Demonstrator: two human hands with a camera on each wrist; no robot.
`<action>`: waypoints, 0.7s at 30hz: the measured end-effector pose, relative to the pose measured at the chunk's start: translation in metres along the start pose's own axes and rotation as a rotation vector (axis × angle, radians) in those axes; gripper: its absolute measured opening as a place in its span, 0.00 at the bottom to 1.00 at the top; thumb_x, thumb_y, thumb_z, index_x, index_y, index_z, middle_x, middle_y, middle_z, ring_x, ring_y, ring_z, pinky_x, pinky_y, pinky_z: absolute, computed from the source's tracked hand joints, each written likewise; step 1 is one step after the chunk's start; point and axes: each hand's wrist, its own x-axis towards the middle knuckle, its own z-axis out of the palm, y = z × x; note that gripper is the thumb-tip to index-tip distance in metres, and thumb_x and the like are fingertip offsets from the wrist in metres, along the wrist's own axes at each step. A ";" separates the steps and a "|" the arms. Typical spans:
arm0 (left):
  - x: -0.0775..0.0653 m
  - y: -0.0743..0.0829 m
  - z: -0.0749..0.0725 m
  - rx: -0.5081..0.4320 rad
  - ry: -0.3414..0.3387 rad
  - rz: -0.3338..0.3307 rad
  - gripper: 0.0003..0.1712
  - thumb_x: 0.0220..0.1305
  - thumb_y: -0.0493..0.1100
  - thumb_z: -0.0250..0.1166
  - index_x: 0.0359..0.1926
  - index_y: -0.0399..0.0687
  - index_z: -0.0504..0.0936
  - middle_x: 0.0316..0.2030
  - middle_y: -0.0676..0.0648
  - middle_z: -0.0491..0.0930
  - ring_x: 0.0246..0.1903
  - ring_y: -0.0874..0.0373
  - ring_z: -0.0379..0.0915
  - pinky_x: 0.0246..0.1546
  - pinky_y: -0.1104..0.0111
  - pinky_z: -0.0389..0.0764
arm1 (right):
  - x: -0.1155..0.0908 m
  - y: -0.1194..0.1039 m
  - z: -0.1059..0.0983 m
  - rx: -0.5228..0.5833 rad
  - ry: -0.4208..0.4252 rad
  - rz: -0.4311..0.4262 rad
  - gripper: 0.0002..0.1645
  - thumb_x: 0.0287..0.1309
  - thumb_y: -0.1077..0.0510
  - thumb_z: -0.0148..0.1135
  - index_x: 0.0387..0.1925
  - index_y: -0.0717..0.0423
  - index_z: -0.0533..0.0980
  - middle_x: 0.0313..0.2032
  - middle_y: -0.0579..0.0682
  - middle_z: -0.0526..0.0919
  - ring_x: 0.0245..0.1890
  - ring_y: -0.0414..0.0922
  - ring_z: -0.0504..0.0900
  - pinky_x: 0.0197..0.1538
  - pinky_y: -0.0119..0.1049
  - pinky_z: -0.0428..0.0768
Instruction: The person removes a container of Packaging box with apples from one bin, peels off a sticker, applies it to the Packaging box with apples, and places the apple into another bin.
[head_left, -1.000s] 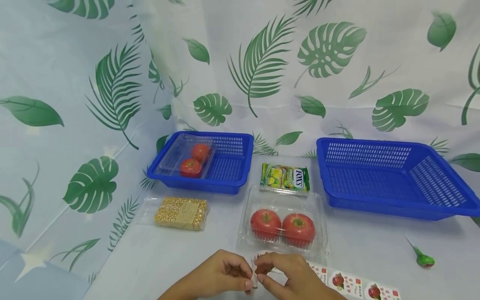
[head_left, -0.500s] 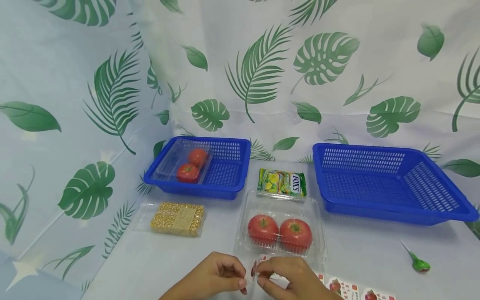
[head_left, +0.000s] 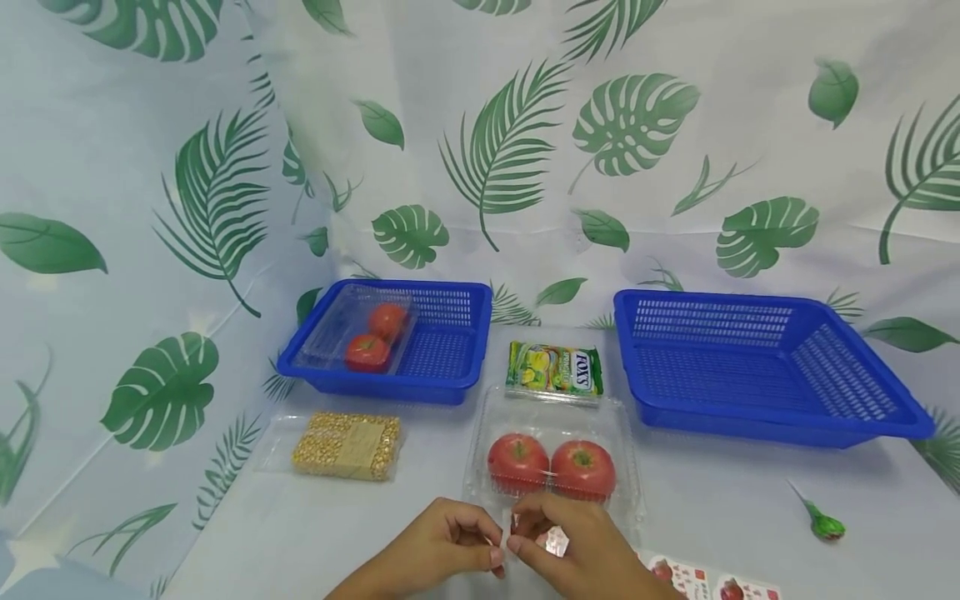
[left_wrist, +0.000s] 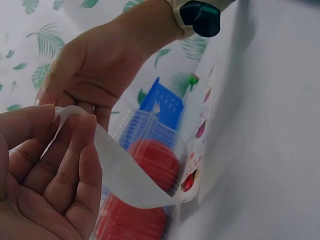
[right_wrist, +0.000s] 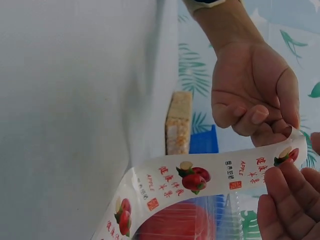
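A strip of white stickers (right_wrist: 220, 175) printed with red apples and lettering curves up off the table. My left hand (head_left: 450, 546) pinches the strip's end between thumb and fingers; the left wrist view shows its plain white back. Close beside it, my right hand (head_left: 577, 546) also pinches the strip, fingertips by the last printed apple. The rest of the strip (head_left: 675, 575) trails away to the right on the table. Just beyond both hands lies a clear plastic clamshell box (head_left: 555, 410) with two red apples (head_left: 583, 469) inside.
A blue basket (head_left: 450, 385) at back left holds another clear box with two red fruits (head_left: 367, 353). Another blue basket (head_left: 735, 425) stands at back right. Around are a packet of corn kernels (head_left: 348, 446), a green FOX'S packet (head_left: 555, 368) and a small green flower bud (head_left: 827, 525).
The head view has shifted slightly, so the baskets and packets appear lower and further left. Both hands stay close together at the strip's end, with small finger movements.
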 end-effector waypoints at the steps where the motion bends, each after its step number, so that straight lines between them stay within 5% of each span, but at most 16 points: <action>1: 0.001 -0.001 0.000 -0.001 0.004 0.001 0.09 0.65 0.31 0.62 0.40 0.22 0.78 0.31 0.24 0.78 0.35 0.62 0.81 0.39 0.68 0.82 | 0.000 0.001 0.000 0.001 -0.005 0.007 0.10 0.61 0.59 0.66 0.43 0.44 0.77 0.33 0.34 0.79 0.32 0.32 0.80 0.34 0.33 0.82; 10: 0.013 -0.008 0.000 -0.054 -0.028 0.045 0.10 0.64 0.28 0.62 0.40 0.18 0.76 0.34 0.17 0.72 0.34 0.62 0.81 0.40 0.55 0.83 | -0.003 0.009 0.001 0.010 -0.020 -0.044 0.09 0.62 0.60 0.65 0.44 0.48 0.78 0.37 0.38 0.82 0.34 0.34 0.81 0.36 0.32 0.82; 21: 0.013 -0.005 0.001 0.073 0.023 0.010 0.09 0.62 0.31 0.64 0.39 0.24 0.80 0.31 0.26 0.79 0.31 0.62 0.82 0.35 0.64 0.83 | -0.010 0.012 -0.002 -0.063 0.053 -0.090 0.16 0.55 0.67 0.69 0.44 0.52 0.78 0.37 0.42 0.84 0.34 0.35 0.83 0.37 0.25 0.80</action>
